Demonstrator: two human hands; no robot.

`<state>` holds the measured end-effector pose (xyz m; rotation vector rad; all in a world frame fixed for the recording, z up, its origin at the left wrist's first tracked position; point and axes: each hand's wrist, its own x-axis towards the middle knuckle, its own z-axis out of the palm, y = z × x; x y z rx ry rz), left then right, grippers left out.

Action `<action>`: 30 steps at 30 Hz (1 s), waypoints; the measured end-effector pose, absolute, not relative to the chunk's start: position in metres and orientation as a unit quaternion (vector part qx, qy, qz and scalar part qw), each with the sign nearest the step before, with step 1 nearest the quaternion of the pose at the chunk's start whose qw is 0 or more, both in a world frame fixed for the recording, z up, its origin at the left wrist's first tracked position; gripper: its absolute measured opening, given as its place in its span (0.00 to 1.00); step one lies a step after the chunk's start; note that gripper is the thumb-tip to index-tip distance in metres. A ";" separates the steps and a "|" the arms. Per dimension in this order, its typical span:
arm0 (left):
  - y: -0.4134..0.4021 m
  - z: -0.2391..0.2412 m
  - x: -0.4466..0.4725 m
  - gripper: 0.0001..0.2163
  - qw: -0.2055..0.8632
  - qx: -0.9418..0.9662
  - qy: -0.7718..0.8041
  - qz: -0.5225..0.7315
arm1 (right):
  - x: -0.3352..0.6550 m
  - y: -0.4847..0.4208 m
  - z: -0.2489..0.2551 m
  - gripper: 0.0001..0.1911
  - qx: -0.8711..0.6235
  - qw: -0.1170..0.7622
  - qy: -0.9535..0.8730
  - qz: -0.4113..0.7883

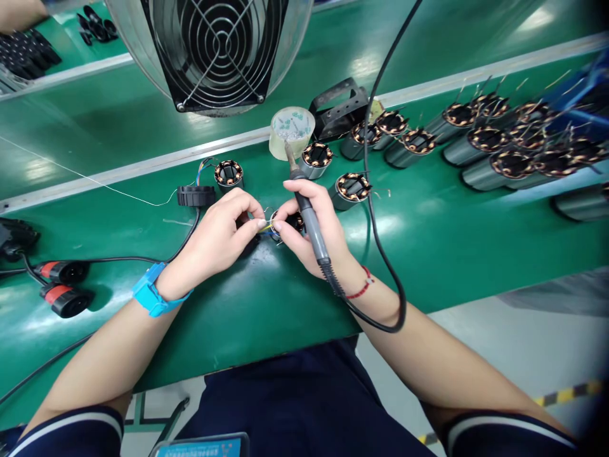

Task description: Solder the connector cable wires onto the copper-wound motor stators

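Pinched between left hand (221,235) fingertips, a thin wire lead meets the stator (288,223) steadied by the right hand (311,231), which also clasps the soldering iron (304,206), tip raised away; this looks like lead positioning before soldering. Beyond the grip stand a tape roll (292,131) and more wound stators (476,143); next, the tip must swing down precisely onto the joint.

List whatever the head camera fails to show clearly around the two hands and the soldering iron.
- Stator between the hands: mostly hidden by left hand and right hand fingers.
- Wire ends at the fingertips: too small to tell whether they are joined.
- Soldering iron tip: lies over the tape roll; contact unclear.
- Fan: top cut off by the frame edge.
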<state>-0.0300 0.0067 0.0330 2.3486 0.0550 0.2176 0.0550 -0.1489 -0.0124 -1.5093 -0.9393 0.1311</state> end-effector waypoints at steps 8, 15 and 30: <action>0.012 0.029 -0.029 0.03 0.424 0.902 0.044 0.069 | 0.058 -0.148 -0.018 0.24 -0.639 0.642 -0.419 0.057; 0.008 0.028 -0.030 0.04 0.376 0.923 0.030 0.078 | 0.059 -0.148 -0.018 0.25 -0.639 0.635 -0.429 0.064; -0.006 0.032 -0.042 0.07 0.230 0.971 0.051 0.049 | 0.044 -0.144 -0.016 0.23 -0.678 0.612 -0.406 0.030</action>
